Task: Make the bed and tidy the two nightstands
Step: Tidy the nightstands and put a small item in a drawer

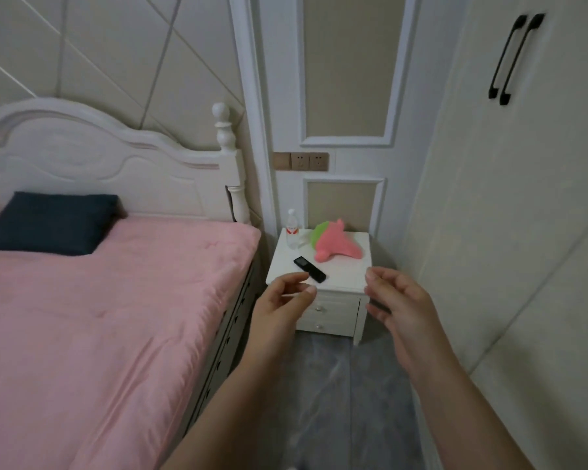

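A white nightstand stands between the bed and the wardrobe. On its top lie a black remote, a clear water bottle at the back left and a pink-and-green plush toy. Both my hands reach toward its front edge and hold nothing. My left hand hovers just in front of the remote with loosely curled fingers. My right hand hovers at the nightstand's right front corner, fingers relaxed. The bed on the left has a smooth pink cover and a dark blue pillow by the headboard.
A white headboard with a post backs the bed. A cream wardrobe with black handles lines the right side. Wall sockets sit above the nightstand. A narrow strip of grey floor runs between bed and wardrobe.
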